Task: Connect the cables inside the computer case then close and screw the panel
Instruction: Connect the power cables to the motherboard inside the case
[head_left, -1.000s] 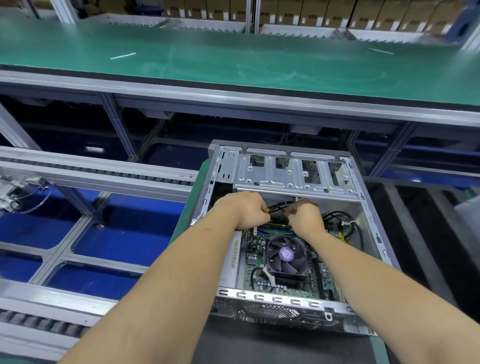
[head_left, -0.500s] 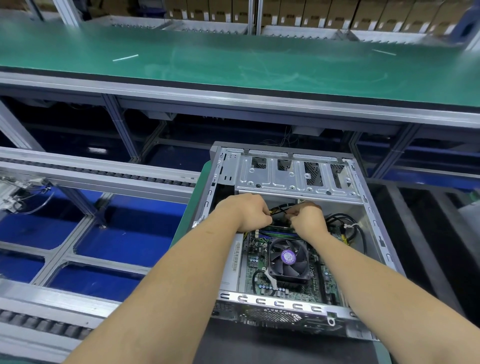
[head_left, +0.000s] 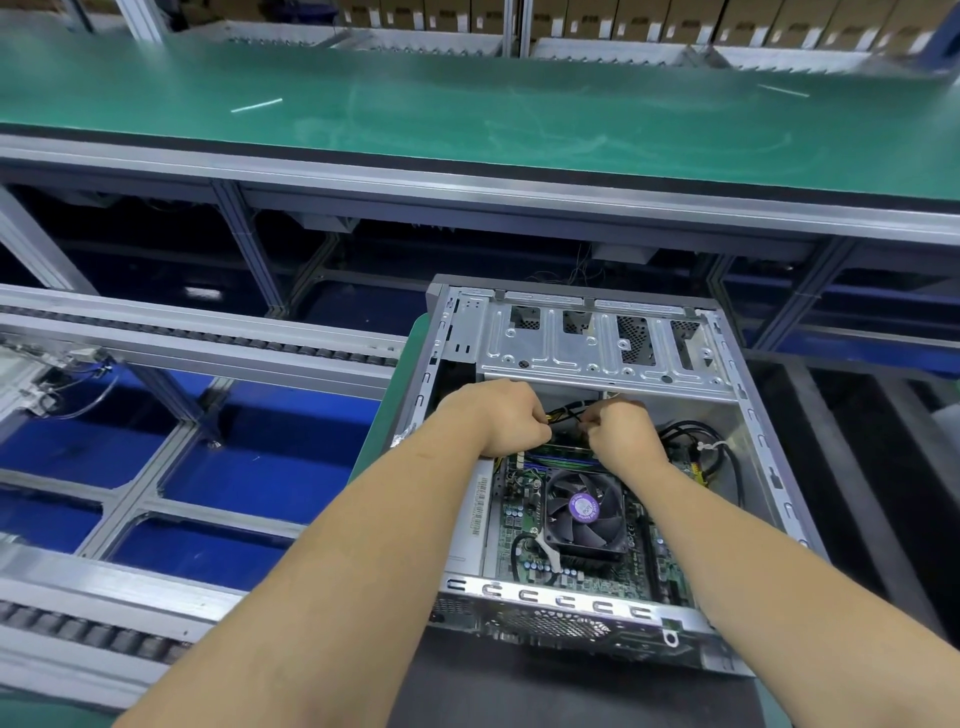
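An open grey computer case (head_left: 763, 441) lies on its side in front of me, its side panel off and out of view. Inside are the green motherboard (head_left: 524, 530), a black CPU fan (head_left: 584, 512) with a purple label, and a silver drive cage (head_left: 587, 343) at the far end. Both hands reach in just below the cage. My left hand (head_left: 498, 415) and my right hand (head_left: 621, 434) each pinch a bundle of black and yellow cables (head_left: 563, 413) stretched between them. A second coil of black cables (head_left: 698, 447) lies at the case's right side.
The case rests on a dark mat (head_left: 561, 686) over a green pad. A roller conveyor frame (head_left: 197, 338) runs to the left over a blue floor. A long green workbench (head_left: 467, 119) spans the back, with cardboard boxes (head_left: 649, 21) behind it.
Both hands stay on the cable bundle below the drive cage, with only small finger shifts. The camera view has drifted slightly.
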